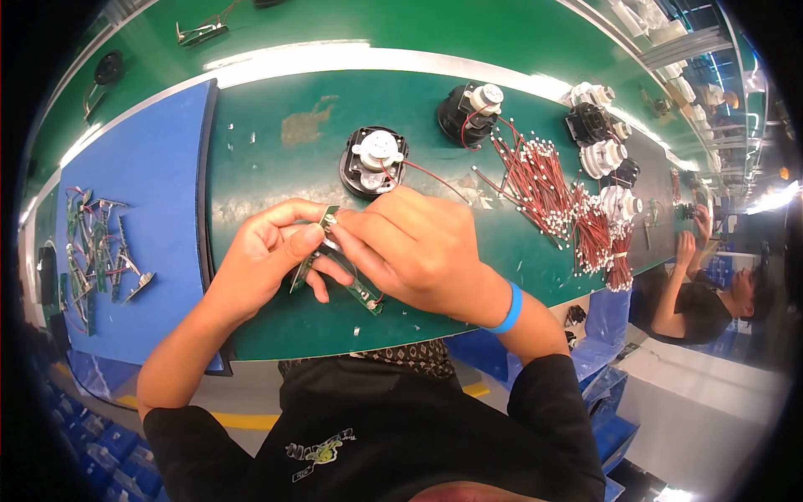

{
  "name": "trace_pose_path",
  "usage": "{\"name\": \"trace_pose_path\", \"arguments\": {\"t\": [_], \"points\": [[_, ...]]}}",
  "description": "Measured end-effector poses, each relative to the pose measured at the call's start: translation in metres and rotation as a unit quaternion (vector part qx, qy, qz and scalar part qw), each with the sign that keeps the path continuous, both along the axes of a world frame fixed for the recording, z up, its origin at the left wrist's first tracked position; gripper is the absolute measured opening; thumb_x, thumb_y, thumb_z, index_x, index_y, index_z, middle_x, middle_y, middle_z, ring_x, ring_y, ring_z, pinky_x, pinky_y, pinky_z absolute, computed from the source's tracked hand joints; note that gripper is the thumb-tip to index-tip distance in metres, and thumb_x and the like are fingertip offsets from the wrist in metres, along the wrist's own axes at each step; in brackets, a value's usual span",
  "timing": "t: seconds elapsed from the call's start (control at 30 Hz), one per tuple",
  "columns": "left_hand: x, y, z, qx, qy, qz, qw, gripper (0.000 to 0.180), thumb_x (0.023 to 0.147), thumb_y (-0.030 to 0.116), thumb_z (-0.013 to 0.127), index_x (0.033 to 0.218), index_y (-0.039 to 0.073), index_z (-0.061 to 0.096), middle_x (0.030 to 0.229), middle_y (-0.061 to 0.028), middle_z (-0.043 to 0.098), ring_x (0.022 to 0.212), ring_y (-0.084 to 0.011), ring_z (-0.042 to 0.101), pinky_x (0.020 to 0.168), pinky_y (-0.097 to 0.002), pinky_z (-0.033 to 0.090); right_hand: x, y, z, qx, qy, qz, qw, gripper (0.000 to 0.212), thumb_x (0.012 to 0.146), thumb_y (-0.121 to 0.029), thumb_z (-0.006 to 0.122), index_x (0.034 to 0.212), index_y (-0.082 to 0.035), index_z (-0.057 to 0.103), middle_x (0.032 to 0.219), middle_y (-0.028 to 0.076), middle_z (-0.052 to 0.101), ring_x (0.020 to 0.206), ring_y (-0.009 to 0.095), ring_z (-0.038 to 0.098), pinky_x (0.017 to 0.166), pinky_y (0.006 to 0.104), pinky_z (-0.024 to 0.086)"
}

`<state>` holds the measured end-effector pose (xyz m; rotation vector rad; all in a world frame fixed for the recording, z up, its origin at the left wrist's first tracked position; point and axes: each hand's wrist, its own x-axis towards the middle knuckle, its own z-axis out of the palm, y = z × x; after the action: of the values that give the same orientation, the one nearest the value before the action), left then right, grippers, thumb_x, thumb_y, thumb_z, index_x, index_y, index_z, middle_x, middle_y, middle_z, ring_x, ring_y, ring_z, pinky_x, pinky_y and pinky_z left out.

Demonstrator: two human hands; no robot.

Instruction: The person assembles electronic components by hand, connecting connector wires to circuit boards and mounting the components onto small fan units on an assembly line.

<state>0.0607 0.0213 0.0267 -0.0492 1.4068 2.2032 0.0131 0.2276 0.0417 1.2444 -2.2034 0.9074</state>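
Over the near middle of the green bench, my left hand (266, 255) pinches a narrow green circuit board (329, 216) between thumb and fingers. My right hand (422, 243), with a blue wristband, closes its fingertips at that board's edge; what they grip is hidden behind the fingers. Below the hands, another green circuit board strip (365, 298) hangs at a slant, joined by thin wires. Just beyond my hands stands a round black housing with a white motor (378, 151) on top. From it a red wire runs to the right, past the back of my right hand.
A blue mat (155, 159) at left carries a heap of circuit boards (99, 255) with wires. Bundled red wires (544, 180) with white ends lie at right. Another motor unit (471, 115) stands farther back, with several more at far right. A co-worker (698, 305) sits there.
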Motion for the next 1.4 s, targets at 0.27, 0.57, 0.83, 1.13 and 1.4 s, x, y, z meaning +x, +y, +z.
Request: {"name": "trace_pose_path", "arguments": {"t": [0.27,0.57,0.83,1.13,1.4], "points": [[0.002,-0.005,-0.005,-0.020,0.008,-0.004,1.000,0.032,0.100,0.019,0.056,0.121,-0.005,0.053,0.105,-0.0161,0.067,0.081,-0.0265,0.072,0.058,-0.0305,0.057,-0.005,0.003,0.004,0.037,-0.008,0.053,0.998,0.016,0.071,-0.006,0.076,0.083,-0.005,0.067,0.068,0.002,0.053,0.056,0.017,0.054,0.046,0.0305,0.041],[0.003,-0.014,-0.003,-0.075,0.013,0.001,0.997,0.031,0.097,0.012,0.059,0.121,-0.006,0.056,0.102,-0.0156,0.069,0.068,-0.0213,0.070,0.047,-0.0242,0.050,-0.002,0.002,0.010,0.070,-0.032,0.022,0.997,0.021,0.072,-0.012,0.076,0.088,-0.005,0.064,0.076,0.005,0.055,0.067,0.021,0.056,0.057,0.0319,0.046],[0.007,-0.018,-0.010,-0.086,-0.016,-0.002,0.996,0.040,0.091,0.026,0.069,0.112,-0.008,0.059,0.099,-0.0179,0.069,0.062,-0.0227,0.069,0.042,-0.0243,0.049,-0.006,-0.002,-0.007,-0.037,-0.066,0.101,0.992,0.017,0.077,-0.013,0.069,0.088,-0.004,0.060,0.085,0.007,0.056,0.083,0.025,0.055,0.076,0.0374,0.043],[0.008,-0.012,-0.012,-0.061,-0.001,-0.004,0.998,0.044,0.091,0.031,0.070,0.112,-0.006,0.058,0.101,-0.0197,0.069,0.065,-0.0243,0.069,0.046,-0.0273,0.052,-0.008,0.000,-0.011,-0.035,-0.045,0.098,0.994,0.015,0.076,-0.015,0.070,0.081,-0.005,0.060,0.084,0.006,0.058,0.083,0.024,0.054,0.076,0.0360,0.042],[0.000,-0.010,-0.001,-0.128,0.105,0.037,0.986,0.041,0.102,0.033,0.050,0.116,-0.005,0.056,0.106,-0.0199,0.069,0.097,-0.0233,0.067,0.085,-0.0350,0.052,-0.043,0.044,0.040,-0.079,-0.217,-0.182,0.956,0.024,0.085,-0.026,0.072,0.085,-0.003,0.065,0.072,0.012,0.065,0.067,0.030,0.065,0.062,0.0387,0.052]]}}
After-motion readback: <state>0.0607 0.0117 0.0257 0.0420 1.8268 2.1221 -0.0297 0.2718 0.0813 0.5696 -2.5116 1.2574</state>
